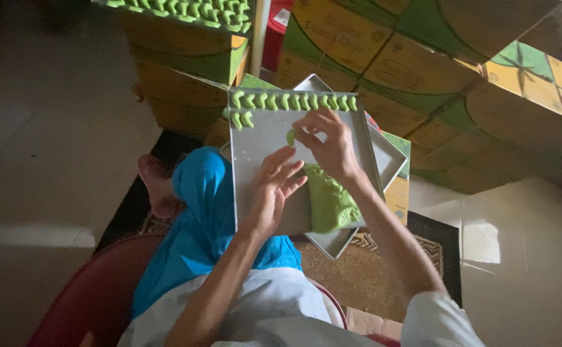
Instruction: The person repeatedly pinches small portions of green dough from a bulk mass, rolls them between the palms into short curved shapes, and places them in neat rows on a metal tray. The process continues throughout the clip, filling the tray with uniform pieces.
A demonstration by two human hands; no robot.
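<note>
At the far left a dark red curved seat edge shows, and beside it a knee in blue cloth with a bare foot past it.

The left hand lies flat on the grey metal baking tray, fingers spread and loose, gripping nothing; its palm presses the tray's near part. Beyond those fingertips, toward the tray's far edge, runs a row of small green curved dough pieces, with two more pieces starting a second row to the left of the fingertips.

Just right of the left fingertips, the right hand pinches a small green dough piece between thumb and fingertips, holding it against the tray's surface, below the row. Under the right wrist, between the two hands, a lump of green dough rests on the tray's near right part, touching the left hand's fingers on its side.

A second metal tray sticks out beneath the first, to the right of the right hand. Behind and to the right stand stacked cardboard boxes in yellow and green. Another tray of green pieces sits on boxes at the top left. A brown patterned mat lies below the right forearm.
</note>
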